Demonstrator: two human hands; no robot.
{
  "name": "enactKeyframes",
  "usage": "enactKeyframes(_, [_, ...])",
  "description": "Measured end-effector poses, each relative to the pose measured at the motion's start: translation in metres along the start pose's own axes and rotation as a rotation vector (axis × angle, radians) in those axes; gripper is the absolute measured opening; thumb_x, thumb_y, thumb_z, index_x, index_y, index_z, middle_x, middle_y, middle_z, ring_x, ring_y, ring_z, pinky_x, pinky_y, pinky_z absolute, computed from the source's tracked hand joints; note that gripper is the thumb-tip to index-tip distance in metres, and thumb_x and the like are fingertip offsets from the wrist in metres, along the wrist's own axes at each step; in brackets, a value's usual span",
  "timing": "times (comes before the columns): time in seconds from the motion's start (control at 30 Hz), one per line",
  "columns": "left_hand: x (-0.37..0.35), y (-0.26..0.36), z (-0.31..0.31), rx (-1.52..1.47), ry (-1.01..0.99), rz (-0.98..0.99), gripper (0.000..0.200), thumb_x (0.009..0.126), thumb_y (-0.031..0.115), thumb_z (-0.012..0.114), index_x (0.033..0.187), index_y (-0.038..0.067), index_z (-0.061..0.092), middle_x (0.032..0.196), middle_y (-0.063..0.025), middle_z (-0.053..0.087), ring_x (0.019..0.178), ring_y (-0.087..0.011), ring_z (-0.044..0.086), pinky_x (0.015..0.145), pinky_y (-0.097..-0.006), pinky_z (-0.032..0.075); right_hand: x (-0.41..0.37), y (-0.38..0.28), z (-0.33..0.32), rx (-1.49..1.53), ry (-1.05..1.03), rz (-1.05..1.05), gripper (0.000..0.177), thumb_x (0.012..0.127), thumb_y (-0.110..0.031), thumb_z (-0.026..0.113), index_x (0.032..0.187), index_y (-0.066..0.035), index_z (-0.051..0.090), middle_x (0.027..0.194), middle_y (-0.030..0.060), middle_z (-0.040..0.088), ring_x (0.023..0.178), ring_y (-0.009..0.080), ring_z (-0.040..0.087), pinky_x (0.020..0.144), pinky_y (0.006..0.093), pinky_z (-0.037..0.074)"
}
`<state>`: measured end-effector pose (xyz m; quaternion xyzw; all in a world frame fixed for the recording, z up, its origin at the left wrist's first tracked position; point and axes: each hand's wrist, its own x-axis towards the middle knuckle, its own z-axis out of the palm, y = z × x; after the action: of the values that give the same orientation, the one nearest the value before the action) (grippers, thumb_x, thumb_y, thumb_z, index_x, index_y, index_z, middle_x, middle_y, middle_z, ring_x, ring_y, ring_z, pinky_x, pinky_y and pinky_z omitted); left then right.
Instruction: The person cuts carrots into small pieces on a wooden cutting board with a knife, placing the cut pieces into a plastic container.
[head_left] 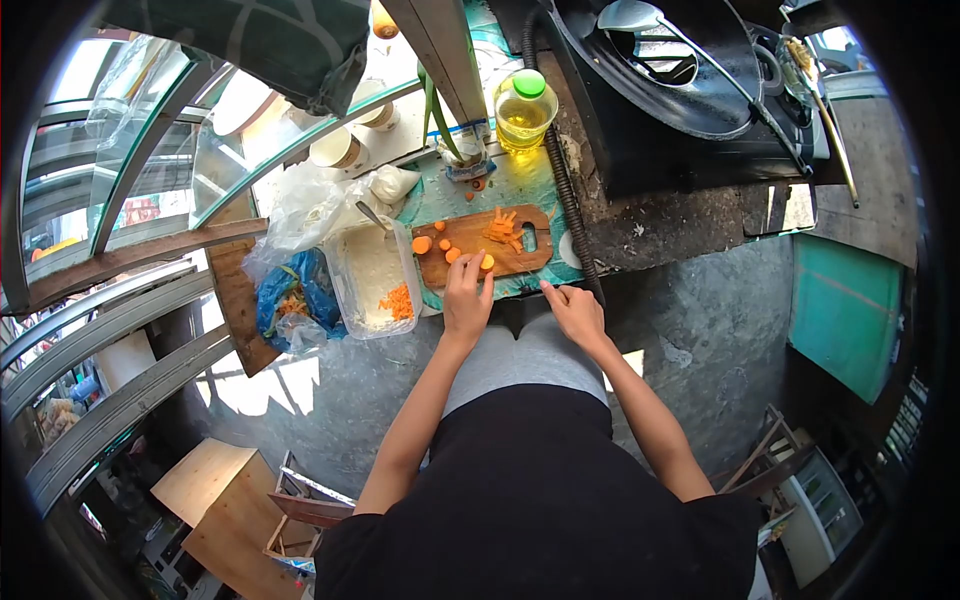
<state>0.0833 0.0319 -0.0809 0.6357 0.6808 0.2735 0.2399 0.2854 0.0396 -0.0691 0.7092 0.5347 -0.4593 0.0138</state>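
My left hand (pixel 466 303) is at the near edge of a wooden cutting board (pixel 460 225), its fingertips closed on a carrot piece (pixel 487 262). Just right of the board, my right hand (pixel 577 316) is closed with the index finger stretched forward; what it holds is hidden. Several carrot chunks (pixel 422 244) lie on the board's left part, and carrot sticks (pixel 503 230) are heaped near its handle hole. To the left stands a clear plastic container (pixel 347 265) with pale batter, diced carrot (pixel 398 302) and a spoon (pixel 373 215).
An oil bottle with a green cap (pixel 525 110) stands behind the board, beside a dark ribbed hose (pixel 562 180). A wok (pixel 665 75) with a ladle sits on the stove at the back right. A blue bag (pixel 290 300) lies left of the container, below white plastic bags (pixel 310 205).
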Motion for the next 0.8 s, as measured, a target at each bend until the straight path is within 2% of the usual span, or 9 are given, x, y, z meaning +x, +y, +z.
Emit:
enactKeyframes(0.1, [0.001,0.001,0.013,0.025,-0.037,-0.096,0.041,0.083,0.004,0.065,0.122,0.000,0.057,0.110,-0.0159,0.055,0.096,-0.0311,0.060,0.073,-0.0342,0.054,-0.007,-0.003,0.005,-0.050,-0.023,-0.013,0.063,0.091,-0.057,0.046,0.074,-0.001,0.068,0.071,0.0230,0.065,0.077,0.0408,0.065,0.071,0.0476,0.049])
enactKeyframes(0.17, [-0.001,0.007,0.009,0.048,-0.036,-0.095,0.039,0.083,0.005,0.064,0.122,0.000,0.057,0.111,-0.0172,0.056,0.098,-0.0331,0.060,0.077,-0.0367,0.053,-0.008,-0.003,0.011,-0.055,0.035,-0.025,0.063,0.092,-0.055,0.048,0.066,0.002,0.061,0.065,0.0217,0.060,0.069,0.0401,0.063,0.064,0.0462,0.047])
enactKeyframes(0.3, [0.003,0.017,0.002,0.076,-0.003,-0.078,0.037,0.085,0.007,0.063,0.120,-0.002,0.058,0.113,-0.0197,0.059,0.101,-0.0365,0.059,0.087,-0.0414,0.048,-0.015,-0.010,0.011,0.009,0.048,-0.017,0.064,0.093,-0.054,0.047,0.065,0.002,0.060,0.064,0.0222,0.060,0.069,0.0405,0.063,0.063,0.0467,0.046])
enactKeyframes(0.4, [0.005,0.009,0.006,0.086,-0.068,-0.102,0.032,0.085,0.007,0.062,0.114,-0.005,0.060,0.104,-0.0184,0.061,0.099,-0.0343,0.058,0.084,-0.0400,0.049,-0.023,-0.018,0.010,0.000,0.036,-0.031,0.064,0.094,-0.054,0.046,0.063,0.001,0.060,0.064,0.0223,0.060,0.068,0.0405,0.063,0.063,0.0470,0.046])
enactKeyframes(0.5, [0.006,0.004,0.007,0.048,-0.107,-0.141,0.024,0.084,0.007,0.063,0.105,-0.005,0.065,0.099,-0.0180,0.062,0.096,-0.0337,0.059,0.082,-0.0396,0.049,-0.029,-0.023,0.006,-0.036,-0.005,-0.018,0.060,0.093,-0.053,0.046,0.071,-0.001,0.066,0.070,0.0238,0.064,0.072,0.0414,0.064,0.067,0.0498,0.048])
enactKeyframes(0.53, [0.006,0.003,0.008,0.047,-0.113,-0.142,0.024,0.084,0.007,0.063,0.105,-0.005,0.065,0.099,-0.0180,0.062,0.096,-0.0337,0.059,0.082,-0.0396,0.049,-0.031,-0.023,0.006,-0.066,0.024,-0.041,0.059,0.093,-0.052,0.046,0.071,-0.001,0.066,0.068,0.0230,0.064,0.069,0.0408,0.064,0.065,0.0494,0.048])
enactKeyframes(0.6, [0.009,0.005,0.008,0.043,-0.034,-0.095,0.017,0.084,0.005,0.063,0.097,-0.005,0.066,0.094,-0.0204,0.063,0.087,-0.0364,0.062,0.077,-0.0406,0.049,-0.032,-0.026,0.005,-0.093,0.053,-0.058,0.058,0.093,-0.051,0.047,0.070,-0.002,0.066,0.067,0.0222,0.063,0.067,0.0401,0.064,0.064,0.0490,0.048])
enactKeyframes(0.8, [0.014,0.008,0.009,0.108,-0.085,-0.070,0.015,0.082,0.002,0.062,0.094,-0.006,0.066,0.084,-0.0200,0.060,0.080,-0.0368,0.059,0.073,-0.0418,0.048,-0.027,-0.031,0.000,-0.202,0.109,-0.137,0.056,0.094,-0.050,0.046,0.069,-0.004,0.067,0.062,0.0194,0.063,0.059,0.0379,0.063,0.057,0.0464,0.050])
